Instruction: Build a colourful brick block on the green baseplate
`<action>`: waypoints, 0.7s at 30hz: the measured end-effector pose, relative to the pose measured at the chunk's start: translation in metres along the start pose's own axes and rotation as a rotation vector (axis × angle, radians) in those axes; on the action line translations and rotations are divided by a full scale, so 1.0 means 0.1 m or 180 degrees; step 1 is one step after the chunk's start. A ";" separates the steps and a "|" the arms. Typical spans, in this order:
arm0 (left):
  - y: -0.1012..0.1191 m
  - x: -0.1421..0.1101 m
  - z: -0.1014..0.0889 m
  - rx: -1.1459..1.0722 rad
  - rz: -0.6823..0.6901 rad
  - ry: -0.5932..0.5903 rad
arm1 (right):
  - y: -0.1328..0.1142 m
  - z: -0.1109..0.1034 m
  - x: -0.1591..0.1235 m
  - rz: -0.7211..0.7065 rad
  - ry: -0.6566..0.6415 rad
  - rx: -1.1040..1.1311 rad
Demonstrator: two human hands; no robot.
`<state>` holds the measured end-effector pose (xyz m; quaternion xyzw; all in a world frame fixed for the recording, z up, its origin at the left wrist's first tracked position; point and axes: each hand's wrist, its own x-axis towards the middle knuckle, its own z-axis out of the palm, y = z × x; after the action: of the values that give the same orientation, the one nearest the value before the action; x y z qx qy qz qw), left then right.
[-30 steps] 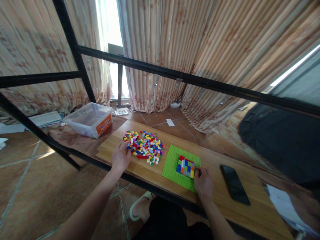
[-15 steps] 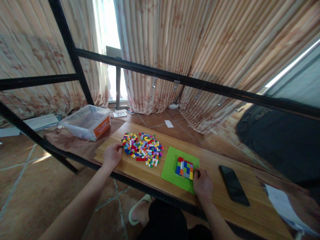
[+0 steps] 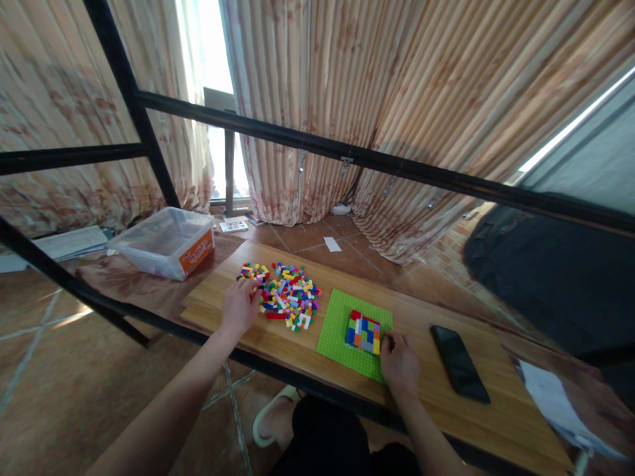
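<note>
Many small coloured toy bricks [image 3: 292, 294] lie in a loose pile on the wooden board. At the pile's left side is my left hand [image 3: 241, 307], its fingers bent together over the bricks; what lies between the fingertips is too small to make out. A green baseplate [image 3: 332, 330] lies right of the pile, carrying a flat block of joined bricks [image 3: 364, 332] in red, blue, white, yellow, orange and grey. Against the baseplate's right edge rests my right hand [image 3: 401, 365], fingers curled beside the joined bricks. Its fingertips are partly hidden, so anything they hold cannot be made out.
A black phone [image 3: 460, 363] lies on the wooden board [image 3: 417, 311] to the right. Beyond the left end stands a clear plastic box [image 3: 166, 244] with an orange label. A black metal bar [image 3: 297, 135] crosses in front of the curtains. White paper [image 3: 550, 396] lies at far right.
My left hand has moved right and slightly farther over the brick pile. My right hand stays by the baseplate's edge. The whole view has shifted slightly.
</note>
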<state>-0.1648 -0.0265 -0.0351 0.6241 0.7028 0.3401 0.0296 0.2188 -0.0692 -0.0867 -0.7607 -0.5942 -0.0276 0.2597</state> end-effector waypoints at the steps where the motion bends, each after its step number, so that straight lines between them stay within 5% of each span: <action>1: 0.09 0.00 0.04 -0.0008 0.0164 -0.0075 | 0.00 0.00 0.00 -0.0002 -0.0001 0.0003; 9: 0.51 0.06 0.31 0.0352 0.0763 -0.0447 | -0.02 -0.01 0.01 0.0052 -0.0021 -0.0004; 21: 0.75 0.36 0.50 0.0884 0.0332 -0.0546 | -0.05 -0.01 0.01 0.0064 0.0004 -0.0004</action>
<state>-0.0850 0.0274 -0.0214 0.6845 0.7046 0.1863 -0.0149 0.2150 -0.0684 -0.0835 -0.7668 -0.5863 -0.0258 0.2598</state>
